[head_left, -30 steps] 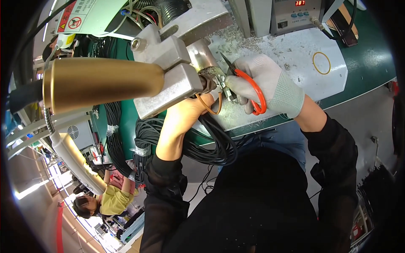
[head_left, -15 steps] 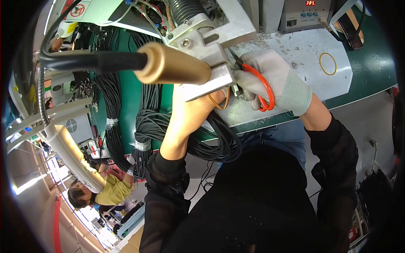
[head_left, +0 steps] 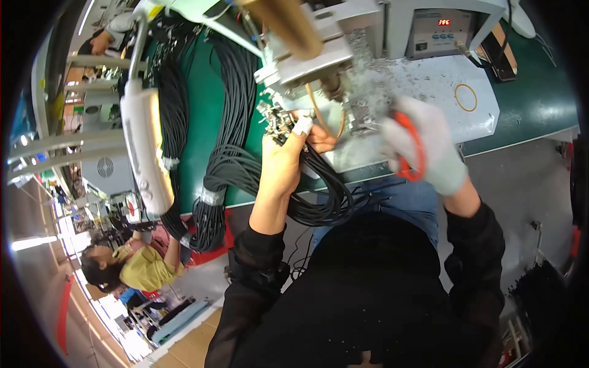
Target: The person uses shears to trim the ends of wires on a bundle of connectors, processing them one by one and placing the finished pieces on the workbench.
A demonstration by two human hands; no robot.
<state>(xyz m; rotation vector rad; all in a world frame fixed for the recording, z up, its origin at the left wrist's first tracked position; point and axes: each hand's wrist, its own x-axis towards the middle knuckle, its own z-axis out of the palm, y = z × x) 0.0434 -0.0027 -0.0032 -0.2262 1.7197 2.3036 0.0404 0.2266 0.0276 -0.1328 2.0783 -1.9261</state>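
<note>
My left hand (head_left: 283, 161), with a white wrap on its thumb, is closed round a bundle of black cables (head_left: 328, 184) at the bench edge. Their metal connector ends (head_left: 276, 119) fan out above the fingers. My right hand (head_left: 432, 138), in a pale glove and smeared by motion, grips scissors (head_left: 418, 150) by their red looped handles; the blades are too blurred to make out. Between the hands sits a small metal fixture (head_left: 361, 116), under a machine head (head_left: 316, 64) with a gold-coloured cylinder (head_left: 285, 24). A tan loop (head_left: 308, 95) hangs beside my left fingers.
A control box (head_left: 443, 34) with a red display stands at the back right. An orange rubber band (head_left: 465, 97) lies on the white board (head_left: 423, 76), among metal scraps. Long black cable bundles (head_left: 233, 92) and a lamp (head_left: 144, 147) are on the left. Co-workers sit beyond, one in yellow (head_left: 147, 268).
My right hand has moved right with the scissors, away from the fixture. My left hand has come out from under the machine head, so the connector ends now show. The view has shifted slightly.
</note>
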